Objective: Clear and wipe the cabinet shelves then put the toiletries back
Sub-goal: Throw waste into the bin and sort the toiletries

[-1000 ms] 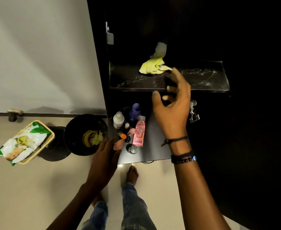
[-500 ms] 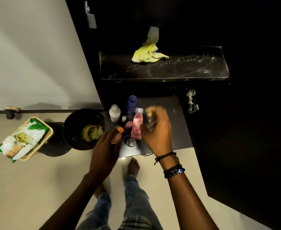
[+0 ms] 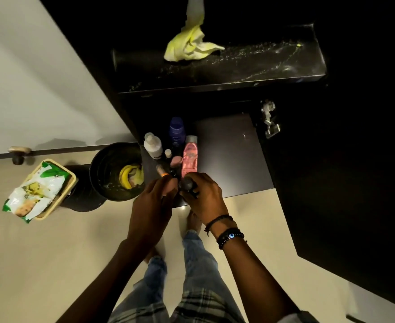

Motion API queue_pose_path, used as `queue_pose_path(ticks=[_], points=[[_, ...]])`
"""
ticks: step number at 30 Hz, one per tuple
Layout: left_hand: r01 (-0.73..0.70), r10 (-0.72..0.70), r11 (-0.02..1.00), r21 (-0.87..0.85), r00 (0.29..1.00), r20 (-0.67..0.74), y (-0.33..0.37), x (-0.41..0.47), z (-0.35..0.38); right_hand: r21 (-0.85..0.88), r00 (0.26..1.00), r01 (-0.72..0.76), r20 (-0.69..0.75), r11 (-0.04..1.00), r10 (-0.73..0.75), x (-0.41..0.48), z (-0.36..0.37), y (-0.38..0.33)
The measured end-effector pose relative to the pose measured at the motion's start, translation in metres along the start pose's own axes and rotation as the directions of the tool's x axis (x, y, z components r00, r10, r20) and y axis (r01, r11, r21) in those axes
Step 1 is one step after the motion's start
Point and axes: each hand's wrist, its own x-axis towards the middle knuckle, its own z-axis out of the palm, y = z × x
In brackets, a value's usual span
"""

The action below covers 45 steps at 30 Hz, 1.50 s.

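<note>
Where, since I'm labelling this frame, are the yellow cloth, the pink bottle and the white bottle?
yellow cloth (image 3: 187, 46): head view, on its crumpled middle.
pink bottle (image 3: 190, 159): head view, on its labelled body.
white bottle (image 3: 154, 148): head view, on its body below the cap.

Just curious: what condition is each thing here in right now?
yellow cloth, crumpled on the upper shelf.
upper shelf, streaked with pale residue.
white bottle, upright, capped.
blue bottle, upright.
pink bottle, upright, capped.
dark round-topped container, gripped by the right hand.
left hand, fingers curled among small items; grip unclear.
bin, open, banana peel inside.
</note>
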Motion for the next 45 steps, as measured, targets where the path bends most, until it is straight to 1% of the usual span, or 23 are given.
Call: queue_pose_path(ticks=[3,6,10,12,15,19,22,24,26,27,28,29,30,31,32,33,34,36,37,39,41,43,45], points=[[-0.041,0.042,0.999,-0.025,0.999,0.025,0.02,0.003,0.004,0.047,0.992,-0.024,-0.123,0.999,0.03,-0.002,-0.024,0.017],[-0.074,0.079,0.994,-0.082,0.996,0.051,0.047,0.014,0.016,0.12,0.959,-0.122,-0.24,0.985,0.148,-0.004,-0.051,0.038],[-0.108,0.116,0.987,-0.122,0.991,0.067,0.071,0.04,0.049,0.159,0.869,-0.27,-0.385,0.95,0.311,-0.002,-0.086,0.069],[-0.164,0.171,0.98,-0.114,0.983,0.06,0.077,0.057,0.07,0.15,0.82,-0.338,-0.438,0.929,0.369,0.001,-0.097,0.082],[-0.267,0.277,0.957,-0.111,0.957,0.084,0.088,0.081,0.099,0.152,0.779,-0.393,-0.469,0.907,0.416,0.007,-0.105,0.095],[-0.291,0.299,0.948,-0.128,0.953,0.056,0.105,0.103,0.127,0.13,0.781,-0.408,-0.463,0.904,0.419,0.015,-0.107,0.101],[-0.29,0.309,0.939,-0.183,0.947,0.084,0.116,0.11,0.134,0.14,0.775,-0.402,-0.474,0.905,0.418,0.018,-0.105,0.102],[-0.264,0.286,0.943,-0.2,0.954,0.09,0.112,0.103,0.13,0.165,0.771,-0.403,-0.469,0.9,0.431,0.02,-0.102,0.104],[-0.248,0.261,0.948,-0.198,0.964,0.041,0.101,0.078,0.119,0.198,0.766,-0.417,-0.449,0.887,0.46,0.017,-0.101,0.107],[-0.22,0.223,0.957,-0.189,0.975,-0.003,0.092,0.061,0.109,0.209,0.762,-0.424,-0.442,0.881,0.472,0.015,-0.1,0.107],[-0.168,0.158,0.969,-0.18,0.985,-0.07,0.078,0.042,0.098,0.219,0.754,-0.434,-0.442,0.874,0.485,0.013,-0.099,0.107],[-0.09,0.062,0.982,-0.169,0.984,-0.168,0.059,0.023,0.088,0.231,0.741,-0.453,-0.439,0.861,0.508,0.009,-0.099,0.106],[0.016,-0.058,0.988,-0.153,0.959,-0.278,0.034,0.008,0.08,0.243,0.726,-0.471,-0.439,0.848,0.529,0.004,-0.098,0.104],[0.143,-0.184,0.98,-0.136,0.908,-0.376,0.007,-0.004,0.073,0.253,0.709,-0.493,-0.438,0.833,0.553,-0.001,-0.095,0.103],[0.265,-0.298,0.955,-0.136,0.853,-0.428,-0.019,-0.012,0.067,0.265,0.695,-0.507,-0.437,0.82,0.571,-0.007,-0.091,0.101],[0.353,-0.384,0.923,-0.153,0.824,-0.416,-0.041,-0.017,0.062,0.286,0.685,-0.515,-0.43,0.809,0.588,-0.012,-0.086,0.099],[0.386,-0.42,0.907,-0.166,0.833,-0.361,-0.055,-0.021,0.059,0.313,0.68,-0.513,-0.421,0.799,0.601,-0.017,-0.078,0.098],[0.334,-0.37,0.927,-0.171,0.891,-0.262,-0.066,-0.026,0.058,0.345,0.69,-0.513,-0.38,0.786,0.616,-0.024,-0.062,0.093],[0.3,-0.337,0.937,-0.18,0.91,-0.242,-0.066,-0.027,0.058,0.34,0.699,-0.52,-0.359,0.784,0.619,-0.027,-0.053,0.091],[0.276,-0.322,0.937,-0.213,0.918,-0.231,-0.063,-0.028,0.059,0.343,0.716,-0.516,-0.331,0.785,0.615,-0.032,-0.037,0.085],[0.292,-0.35,0.92,-0.261,0.912,-0.212,-0.062,-0.026,0.058,0.328,0.738,-0.49,-0.337,0.807,0.585,-0.033,-0.024,0.076],[0.292,-0.353,0.913,-0.286,0.916,-0.191,-0.063,-0.027,0.056,0.276,0.779,-0.455,-0.338,0.847,0.529,-0.034,-0.012,0.064],[0.286,-0.346,0.913,-0.291,0.921,-0.179,-0.064,-0.03,0.05,0.244,0.828,-0.415,-0.299,0.877,0.475,-0.034,0.005,0.051]])
